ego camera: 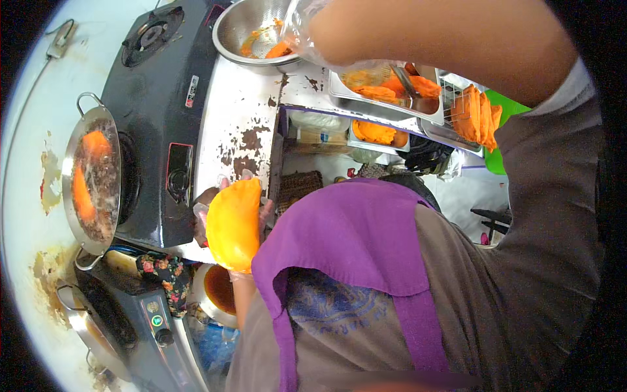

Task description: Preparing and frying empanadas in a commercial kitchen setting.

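My left hand [266,211], in a clear plastic glove, supports a half-moon-shaped orange pastry [234,223] near the counter edge. The pastry covers most of the palm, and a few fingertips show around it. My right arm stretches across the top of the view to a perforated stainless-steel bowl [230,46]. The gloved right hand [300,30] reaches over the bowl's rim, its fingers largely hidden. Orange scraps [280,49] lie in the bowl near it; whether the hand grips any is unclear.
Two orange pastries [83,193] fry in a two-handled pan [70,171] on a black gas stove [161,112]. Metal tongs [404,81] rest in a steel tray [387,109] of orange food. Folded pastries [472,115] stand in a wire rack. A bowl of brown liquid [220,289] sits lower left.
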A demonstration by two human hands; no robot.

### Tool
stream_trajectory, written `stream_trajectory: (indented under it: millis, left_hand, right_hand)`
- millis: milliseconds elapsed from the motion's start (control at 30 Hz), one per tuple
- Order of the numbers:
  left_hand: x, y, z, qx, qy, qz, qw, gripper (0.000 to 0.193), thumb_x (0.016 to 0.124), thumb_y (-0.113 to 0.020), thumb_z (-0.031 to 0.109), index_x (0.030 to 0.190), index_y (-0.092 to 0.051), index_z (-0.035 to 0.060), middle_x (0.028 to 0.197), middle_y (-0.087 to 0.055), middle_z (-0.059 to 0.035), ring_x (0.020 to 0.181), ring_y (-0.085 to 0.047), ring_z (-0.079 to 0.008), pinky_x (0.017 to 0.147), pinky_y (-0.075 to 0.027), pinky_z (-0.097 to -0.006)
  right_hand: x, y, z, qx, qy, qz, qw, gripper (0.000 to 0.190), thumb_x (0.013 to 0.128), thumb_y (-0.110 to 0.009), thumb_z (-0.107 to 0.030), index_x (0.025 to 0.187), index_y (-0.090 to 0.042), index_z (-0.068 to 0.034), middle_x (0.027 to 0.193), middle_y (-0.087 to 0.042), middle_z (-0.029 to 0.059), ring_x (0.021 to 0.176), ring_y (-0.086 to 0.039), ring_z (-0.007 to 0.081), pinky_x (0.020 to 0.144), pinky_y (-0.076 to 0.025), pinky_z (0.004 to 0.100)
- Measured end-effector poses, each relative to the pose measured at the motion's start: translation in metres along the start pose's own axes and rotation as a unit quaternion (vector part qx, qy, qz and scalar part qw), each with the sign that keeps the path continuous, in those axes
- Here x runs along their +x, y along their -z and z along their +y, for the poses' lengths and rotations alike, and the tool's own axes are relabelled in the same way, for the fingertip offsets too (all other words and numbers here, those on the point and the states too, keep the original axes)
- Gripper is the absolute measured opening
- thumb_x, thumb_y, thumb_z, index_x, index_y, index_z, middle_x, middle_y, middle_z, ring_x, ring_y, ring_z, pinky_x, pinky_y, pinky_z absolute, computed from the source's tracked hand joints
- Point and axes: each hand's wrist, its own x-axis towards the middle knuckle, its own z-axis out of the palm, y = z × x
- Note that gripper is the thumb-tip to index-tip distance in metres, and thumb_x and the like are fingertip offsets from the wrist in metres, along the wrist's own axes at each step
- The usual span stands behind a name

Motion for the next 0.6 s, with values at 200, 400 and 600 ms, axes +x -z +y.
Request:
stream_trajectory:
  millis: [200, 400, 600]
  left_hand:
    - [-0.006, -0.001, 0.006, -0.017, 0.001, 0.019, 1.0, 0.08, 0.085, -0.023, 0.072, 0.146, -0.024, 0.0203, 0.15, -0.026, -0.0124, 0.138, -0.025, -0.0282, 0.106, -0.018, -0.0589]
    - [-0.01, 0.003, 0.002, -0.047, -0.004, 0.035, 0.998, 0.08, 0.085, -0.025, 0.072, 0.146, -0.025, 0.0211, 0.15, -0.026, -0.0123, 0.137, -0.025, -0.0288, 0.105, -0.018, -0.0597]
    - [-0.013, 0.01, -0.005, -0.064, -0.001, 0.019, 0.998, 0.079, 0.085, -0.026, 0.072, 0.146, -0.026, 0.0216, 0.149, -0.027, -0.0126, 0.137, -0.026, -0.0294, 0.105, -0.017, -0.0603]
  right_hand:
    - [-0.002, 0.011, -0.013, -0.014, -0.003, -0.008, 1.0, 0.024, 0.072, -0.067, -0.015, 0.095, -0.063, -0.008, 0.082, -0.062, 0.0089, 0.078, -0.058, 0.0237, 0.071, -0.048, 0.0373]
    - [-0.002, 0.024, -0.029, -0.042, -0.006, -0.011, 0.999, 0.023, 0.073, -0.067, -0.016, 0.095, -0.064, -0.009, 0.081, -0.062, 0.0084, 0.077, -0.058, 0.0229, 0.071, -0.048, 0.037]
    - [-0.005, 0.026, -0.035, -0.067, -0.016, -0.026, 0.997, 0.022, 0.073, -0.067, -0.016, 0.095, -0.065, -0.01, 0.08, -0.062, 0.0078, 0.076, -0.058, 0.0221, 0.07, -0.048, 0.0367]
